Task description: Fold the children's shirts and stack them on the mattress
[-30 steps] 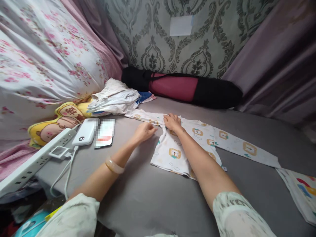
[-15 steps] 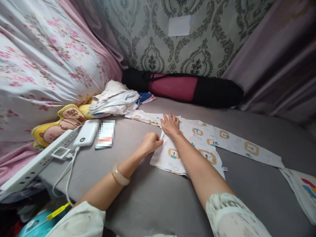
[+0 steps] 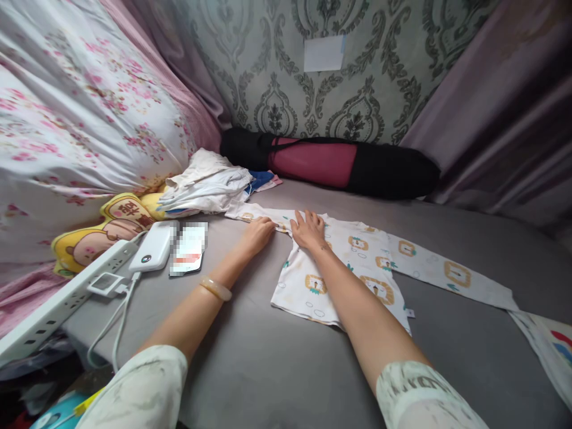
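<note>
A small white long-sleeved shirt printed with lion faces lies spread on a grey sheet, its sleeves stretched out to both sides. My right hand rests on the shirt near the left shoulder, palm down, with the fingers spread. Beside it, my left hand is closed at the lower edge of the left sleeve, its fingertips partly hidden by the back of the hand. A pale bangle circles my left wrist.
Crumpled clothes lie beyond the left sleeve. A phone, white power bank, power strip and yellow plush cushion are at left. A black-and-red long bag lies along the wall. Another white garment is at right.
My left hand has moved up and left from the shirt's side seam to the left sleeve. The side now lies flatter. My right hand stays near the shoulder.
</note>
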Available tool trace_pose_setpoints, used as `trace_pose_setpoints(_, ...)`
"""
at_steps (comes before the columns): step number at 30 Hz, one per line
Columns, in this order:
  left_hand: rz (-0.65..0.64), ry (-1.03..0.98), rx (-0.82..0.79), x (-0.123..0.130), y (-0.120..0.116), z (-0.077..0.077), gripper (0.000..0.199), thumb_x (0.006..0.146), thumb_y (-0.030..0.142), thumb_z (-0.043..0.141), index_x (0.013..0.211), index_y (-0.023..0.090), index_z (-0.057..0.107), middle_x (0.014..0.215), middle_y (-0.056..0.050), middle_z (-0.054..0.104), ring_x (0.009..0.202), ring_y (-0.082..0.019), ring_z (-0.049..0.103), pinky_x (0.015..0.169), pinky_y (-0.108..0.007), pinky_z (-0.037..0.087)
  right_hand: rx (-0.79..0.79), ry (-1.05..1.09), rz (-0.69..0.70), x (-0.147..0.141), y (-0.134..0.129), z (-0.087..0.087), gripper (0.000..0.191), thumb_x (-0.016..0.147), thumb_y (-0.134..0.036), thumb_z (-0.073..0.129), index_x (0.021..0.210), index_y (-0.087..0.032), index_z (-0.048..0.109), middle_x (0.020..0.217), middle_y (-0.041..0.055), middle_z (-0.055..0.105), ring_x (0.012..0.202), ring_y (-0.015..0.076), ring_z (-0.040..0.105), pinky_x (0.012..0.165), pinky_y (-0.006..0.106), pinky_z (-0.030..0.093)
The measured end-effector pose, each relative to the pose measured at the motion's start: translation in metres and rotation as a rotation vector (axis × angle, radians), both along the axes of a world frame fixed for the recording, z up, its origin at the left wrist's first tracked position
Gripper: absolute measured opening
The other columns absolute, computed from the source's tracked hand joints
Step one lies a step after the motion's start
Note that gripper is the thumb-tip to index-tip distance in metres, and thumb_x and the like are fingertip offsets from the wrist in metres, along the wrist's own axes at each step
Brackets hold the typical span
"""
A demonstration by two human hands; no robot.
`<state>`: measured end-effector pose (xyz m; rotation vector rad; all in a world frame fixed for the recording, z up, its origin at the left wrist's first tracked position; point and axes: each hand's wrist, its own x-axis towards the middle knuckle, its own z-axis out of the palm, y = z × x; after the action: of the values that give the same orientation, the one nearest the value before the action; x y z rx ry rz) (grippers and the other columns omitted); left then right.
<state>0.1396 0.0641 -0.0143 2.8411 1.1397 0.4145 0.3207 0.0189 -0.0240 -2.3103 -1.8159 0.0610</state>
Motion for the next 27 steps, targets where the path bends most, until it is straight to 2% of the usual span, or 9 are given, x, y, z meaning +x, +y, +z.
trace_pose_setpoints(4,-0.069,0.155,0.056,0.003,0.007,0.002,0.034,0.095,0.015,0.034,0.109,0.014,0.066,0.106,-0.013,0.064,0.101,-0.024,0.056,0.09,-0.035,0.043,0.031,-0.005,0.006,0.0,-0.001,-0.001,0.054,0.099,-0.047,0.026,0.146,-0.026,0.043,0.154,0.0096,0.037,0.137,0.0278,0.03,0.11,0.043,0.018)
trace_pose_setpoints(11,-0.075,0.295,0.096,-0.001,-0.002,0.016,0.028,0.085,0.007,0.04,0.101,0.011,0.063,0.105,-0.016,0.063,0.1,-0.027,0.056,0.087,-0.038,0.044,0.004,0.008,-0.003,0.001,0.002,-0.002,0.054,0.099,-0.048,0.027,0.147,-0.028,0.042,0.154,0.0093,0.035,0.138,0.0286,0.029,0.11,0.044,0.018)
trace_pose_setpoints(14,-0.076,0.262,0.02,-0.004,0.002,0.023,0.025,0.089,0.016,0.04,0.092,0.013,0.065,0.097,-0.015,0.064,0.092,-0.025,0.059,0.082,-0.035,0.044,0.003,0.018,-0.007,0.0,0.002,-0.002,0.054,0.098,-0.048,0.027,0.147,-0.028,0.042,0.155,0.0098,0.035,0.139,0.0285,0.028,0.11,0.044,0.017)
trace_pose_setpoints(17,0.017,0.209,-0.068,-0.001,0.013,0.026,0.034,0.094,0.035,0.039,0.088,0.016,0.066,0.091,-0.013,0.067,0.087,-0.024,0.062,0.079,-0.034,0.045,0.009,0.025,-0.008,-0.001,0.001,-0.001,0.054,0.098,-0.047,0.027,0.146,-0.028,0.043,0.154,0.0092,0.036,0.139,0.0284,0.027,0.11,0.044,0.017)
trace_pose_setpoints(20,0.123,0.119,-0.016,0.002,0.025,0.019,0.043,0.095,0.044,0.038,0.113,0.014,0.063,0.116,-0.016,0.064,0.111,-0.027,0.057,0.095,-0.037,0.041,0.025,0.026,-0.001,0.0,0.0,0.0,0.054,0.098,-0.048,0.027,0.146,-0.028,0.043,0.154,0.0094,0.037,0.138,0.0285,0.029,0.11,0.044,0.017)
trace_pose_setpoints(23,0.219,0.141,-0.078,0.002,0.032,0.002,0.054,0.096,0.045,0.033,0.138,0.014,0.046,0.147,-0.017,0.044,0.138,-0.031,0.036,0.11,-0.046,0.028,0.022,0.032,-0.006,0.0,-0.001,0.0,0.055,0.098,-0.048,0.027,0.147,-0.028,0.042,0.154,0.0092,0.035,0.138,0.0286,0.029,0.11,0.044,0.017)
trace_pose_setpoints(27,0.289,0.2,-0.199,-0.001,0.035,-0.016,0.062,0.098,0.046,0.021,0.15,0.014,0.031,0.159,-0.015,0.025,0.147,-0.032,0.018,0.115,-0.053,0.017,0.048,0.059,-0.002,-0.001,-0.003,-0.003,0.053,0.099,-0.048,0.028,0.145,-0.027,0.044,0.154,0.0092,0.036,0.139,0.0279,0.028,0.111,0.045,0.017)
